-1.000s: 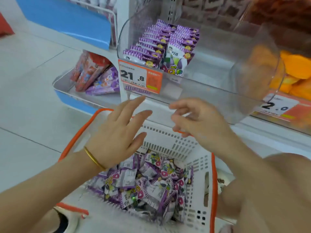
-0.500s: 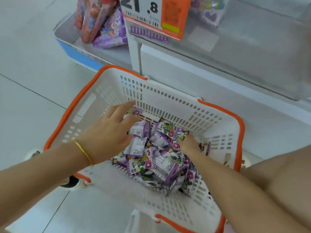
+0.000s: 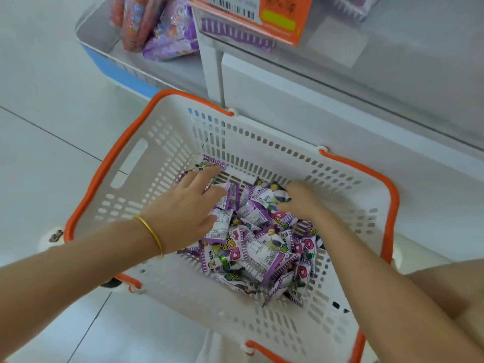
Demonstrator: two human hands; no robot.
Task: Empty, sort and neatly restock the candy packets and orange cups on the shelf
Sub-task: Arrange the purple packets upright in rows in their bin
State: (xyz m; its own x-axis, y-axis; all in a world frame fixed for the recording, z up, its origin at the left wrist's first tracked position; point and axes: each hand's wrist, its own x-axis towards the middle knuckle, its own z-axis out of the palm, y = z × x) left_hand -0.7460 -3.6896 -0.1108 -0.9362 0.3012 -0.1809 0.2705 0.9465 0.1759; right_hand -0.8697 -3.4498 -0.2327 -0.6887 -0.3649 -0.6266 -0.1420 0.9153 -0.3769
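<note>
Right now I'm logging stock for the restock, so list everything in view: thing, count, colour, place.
basket: one, white with orange rim, in front of the shelf
candy packets: many, purple and white, heaped in the basket
shelf: one, pale grey, behind the basket
price tag: one, orange and white, shelf edge, top
snack bags: several, red and purple, side shelf, top left
floor: pale tiles, left
bracelet: one, gold, left wrist
left hand: fingers straight, resting on packets
right hand: fingers curled round a packet
</note>
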